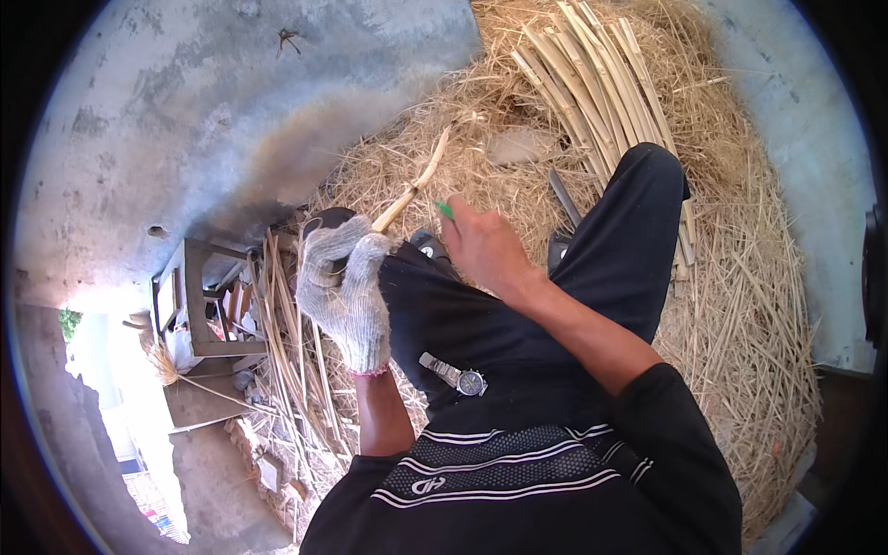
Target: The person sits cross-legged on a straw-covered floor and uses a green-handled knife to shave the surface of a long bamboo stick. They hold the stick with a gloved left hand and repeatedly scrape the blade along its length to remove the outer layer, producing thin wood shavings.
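Note:
My left hand (344, 287), in a grey knitted glove, grips a pale strip of cane (414, 190) that sticks up and to the right over my left knee. My bare right hand (485, 246) is closed on a tool with a green handle tip (445, 210), held against the lower part of the strip. Both hands work above my lap in dark trousers (610, 250). The blade of the tool is hidden behind my hand.
A bundle of split cane strips (597, 79) lies on a heap of straw shavings (740, 277) ahead. A wristwatch (455, 376) rests on my thigh. A small wooden stool (199, 296) and more cane pieces (287, 342) are on the left, on concrete floor (185, 111).

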`<state>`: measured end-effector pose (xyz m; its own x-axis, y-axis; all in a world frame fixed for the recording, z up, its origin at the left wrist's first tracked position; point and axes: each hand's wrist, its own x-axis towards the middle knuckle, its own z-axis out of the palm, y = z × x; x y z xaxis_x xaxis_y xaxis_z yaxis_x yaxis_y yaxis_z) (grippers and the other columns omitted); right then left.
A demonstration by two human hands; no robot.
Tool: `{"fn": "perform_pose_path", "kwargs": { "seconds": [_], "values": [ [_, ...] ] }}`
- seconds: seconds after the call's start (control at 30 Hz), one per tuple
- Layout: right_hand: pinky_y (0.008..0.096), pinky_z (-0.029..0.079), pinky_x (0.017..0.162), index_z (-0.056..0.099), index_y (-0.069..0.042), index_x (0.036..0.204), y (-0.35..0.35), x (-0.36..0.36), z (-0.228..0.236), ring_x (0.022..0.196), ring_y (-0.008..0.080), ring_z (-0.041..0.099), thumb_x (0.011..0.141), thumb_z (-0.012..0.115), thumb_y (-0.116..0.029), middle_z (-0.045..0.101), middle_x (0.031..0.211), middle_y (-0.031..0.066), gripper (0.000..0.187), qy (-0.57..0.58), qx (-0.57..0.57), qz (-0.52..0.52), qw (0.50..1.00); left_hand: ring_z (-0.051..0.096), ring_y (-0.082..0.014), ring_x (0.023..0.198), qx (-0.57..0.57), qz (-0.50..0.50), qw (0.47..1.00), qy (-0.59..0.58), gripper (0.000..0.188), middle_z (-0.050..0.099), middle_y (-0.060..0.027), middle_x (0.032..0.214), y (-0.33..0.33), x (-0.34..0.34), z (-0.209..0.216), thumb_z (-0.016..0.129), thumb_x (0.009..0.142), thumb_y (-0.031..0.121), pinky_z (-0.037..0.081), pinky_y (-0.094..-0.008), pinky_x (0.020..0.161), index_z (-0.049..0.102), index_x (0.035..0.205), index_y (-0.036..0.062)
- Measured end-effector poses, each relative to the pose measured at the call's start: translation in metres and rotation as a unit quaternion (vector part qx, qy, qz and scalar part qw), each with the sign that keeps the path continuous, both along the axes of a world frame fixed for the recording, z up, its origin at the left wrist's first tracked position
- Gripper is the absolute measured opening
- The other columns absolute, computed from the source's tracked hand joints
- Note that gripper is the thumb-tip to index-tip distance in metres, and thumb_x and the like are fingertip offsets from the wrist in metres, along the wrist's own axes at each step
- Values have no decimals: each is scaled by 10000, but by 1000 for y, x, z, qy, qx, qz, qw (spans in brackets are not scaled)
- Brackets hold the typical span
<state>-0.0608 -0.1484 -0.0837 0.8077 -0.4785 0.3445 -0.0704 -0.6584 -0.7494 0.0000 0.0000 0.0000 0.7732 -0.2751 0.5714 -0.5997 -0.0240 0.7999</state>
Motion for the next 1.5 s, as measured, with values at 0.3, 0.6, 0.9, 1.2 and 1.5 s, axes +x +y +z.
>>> {"fn": "perform_pose_path", "kwargs": {
  "seconds": [0.3,0.6,0.9,1.2,1.5],
  "values": [
    [520,523,490,530,-36,950,16,9,16,547,456,636,988,558,-223,595,576,244,194,3,-17,-41,999,675,-199,843,-33,17,999,16,129,657,-94,966,1,1,-3,727,885,41,583,-332,773,653,966,-28],
    [510,576,681,609,23,1016,-24,24,-78,814,415,707,974,540,-181,678,820,274,220,237,-7,-44,970,662,-196,858,-67,-26,997,9,109,633,-122,1012,-5,-2,-4,702,883,-4,628,-356,733,628,951,-46],
    [549,496,835,606,21,1117,-30,1,-46,956,486,640,990,523,-269,658,969,321,327,262,207,44,942,707,-219,689,-50,28,997,-54,388,685,-208,984,-23,7,14,527,1031,362,619,-303,605,504,1132,-13],
    [456,464,657,575,16,1075,-13,-63,85,709,424,618,989,560,-201,620,767,259,234,41,281,209,936,691,-184,652,22,359,882,-304,408,657,-150,798,-6,31,117,509,985,342,584,-257,463,543,1097,-49],
    [498,485,578,508,13,1041,19,-38,103,636,433,627,997,553,-176,614,695,240,199,-35,130,84,987,614,-186,530,51,219,944,-240,375,667,-111,749,-33,39,87,444,1006,303,528,-333,527,631,852,17]
  ]
}}
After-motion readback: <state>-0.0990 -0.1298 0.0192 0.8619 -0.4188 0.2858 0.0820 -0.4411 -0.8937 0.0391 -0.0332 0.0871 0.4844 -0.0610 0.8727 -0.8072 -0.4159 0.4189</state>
